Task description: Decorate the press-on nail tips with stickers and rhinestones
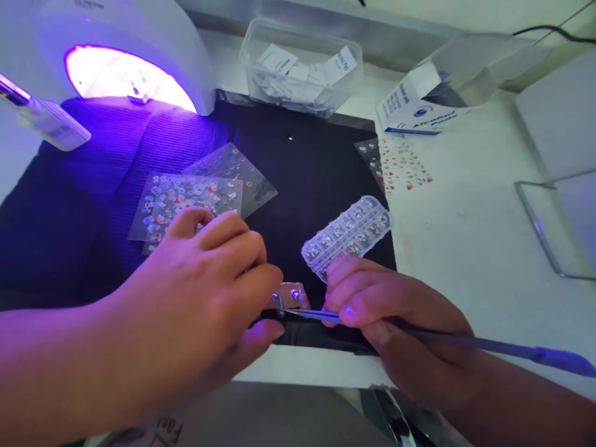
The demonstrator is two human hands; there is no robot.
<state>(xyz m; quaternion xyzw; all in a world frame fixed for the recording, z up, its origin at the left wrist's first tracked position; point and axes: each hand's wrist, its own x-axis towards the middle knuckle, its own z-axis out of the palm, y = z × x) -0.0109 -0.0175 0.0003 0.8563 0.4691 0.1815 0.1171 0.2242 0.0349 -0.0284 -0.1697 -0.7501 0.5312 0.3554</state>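
Observation:
My left hand [223,279] is curled, its index finger and thumb at the left end of a small clear pinkish piece with round gems [295,295]; the exact hold is hidden behind the fingers. In my right hand [395,304] is a slim pointed tool [475,343] with a long bluish-purple handle. Its fine tip reaches the lower edge of the gem piece, by a small silvery bit. Just beyond my right fingers lies a clear compartment case of tiny gems [348,233]. Nail sticker sheets [190,195] lie past my left knuckles.
A white nail lamp [198,68] glows purple at the back left, a small object inside its opening. Behind the black mat [316,167] stand a clear tub [302,93] of alcohol pad packets and an open alcohol pads box [414,108]. Another sticker sheet [405,164] lies right.

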